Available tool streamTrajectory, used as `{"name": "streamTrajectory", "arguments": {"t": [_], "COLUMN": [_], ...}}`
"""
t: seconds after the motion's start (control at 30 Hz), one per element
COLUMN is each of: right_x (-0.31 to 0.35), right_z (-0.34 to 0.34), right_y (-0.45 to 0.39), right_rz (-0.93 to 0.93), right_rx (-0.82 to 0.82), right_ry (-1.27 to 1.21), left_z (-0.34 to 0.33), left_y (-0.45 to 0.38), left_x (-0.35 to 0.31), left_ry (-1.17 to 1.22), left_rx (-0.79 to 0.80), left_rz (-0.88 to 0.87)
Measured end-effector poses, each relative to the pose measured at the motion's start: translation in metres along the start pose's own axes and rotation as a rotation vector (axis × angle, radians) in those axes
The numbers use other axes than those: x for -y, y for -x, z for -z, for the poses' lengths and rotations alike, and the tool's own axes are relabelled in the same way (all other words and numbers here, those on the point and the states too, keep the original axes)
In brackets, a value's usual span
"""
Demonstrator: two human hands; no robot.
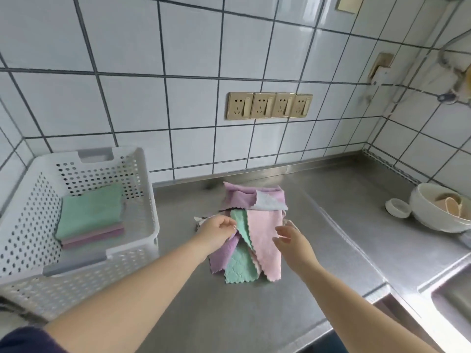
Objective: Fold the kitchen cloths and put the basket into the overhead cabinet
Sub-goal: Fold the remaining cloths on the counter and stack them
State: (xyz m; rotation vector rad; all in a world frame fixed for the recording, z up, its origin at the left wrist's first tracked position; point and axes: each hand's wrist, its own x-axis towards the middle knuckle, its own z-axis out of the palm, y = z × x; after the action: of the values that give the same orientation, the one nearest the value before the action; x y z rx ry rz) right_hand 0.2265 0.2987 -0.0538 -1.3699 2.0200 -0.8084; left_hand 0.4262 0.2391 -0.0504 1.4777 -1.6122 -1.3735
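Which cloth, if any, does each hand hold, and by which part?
The left hand pinches the green cloth at its upper edge. The right hand rests by the pink cloth; whether it grips cannot be told.

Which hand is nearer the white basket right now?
Left. The left hand pinches cloths at the pile's left edge, on the side facing the white basket but apart from it. The right hand hovers over the pink cloth, farther from the basket.
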Motion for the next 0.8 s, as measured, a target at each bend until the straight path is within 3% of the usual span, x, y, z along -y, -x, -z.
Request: {"name": "streamTrajectory", "arguments": {"t": [0.27,0.4,0.53,0.8], "right_x": [-0.039,-0.036,-0.031,-0.046], "right_z": [-0.005,-0.009,-0.022,-0.063], "right_y": [-0.096,-0.156,-0.189,-0.23], "right_rz": [0.276,0.481,0.607,0.672], "right_rx": [0.236,0.363,0.456,0.434], "right_ry": [0.364,0.369,0.498,0.502], "left_z": [-0.053,-0.066,-0.081,-0.082], "left_y": [-0.065,-0.097,-0.118,-0.164], "left_x": [0.032,0.025,0.022,0.02], "left_ry": [-0.143,-0.187,-0.234,-0.478], "left_rx": [-0.188,-0.352,-0.351,-0.272], "left_rz": [0.105,0.077,0.103,0.225]}}
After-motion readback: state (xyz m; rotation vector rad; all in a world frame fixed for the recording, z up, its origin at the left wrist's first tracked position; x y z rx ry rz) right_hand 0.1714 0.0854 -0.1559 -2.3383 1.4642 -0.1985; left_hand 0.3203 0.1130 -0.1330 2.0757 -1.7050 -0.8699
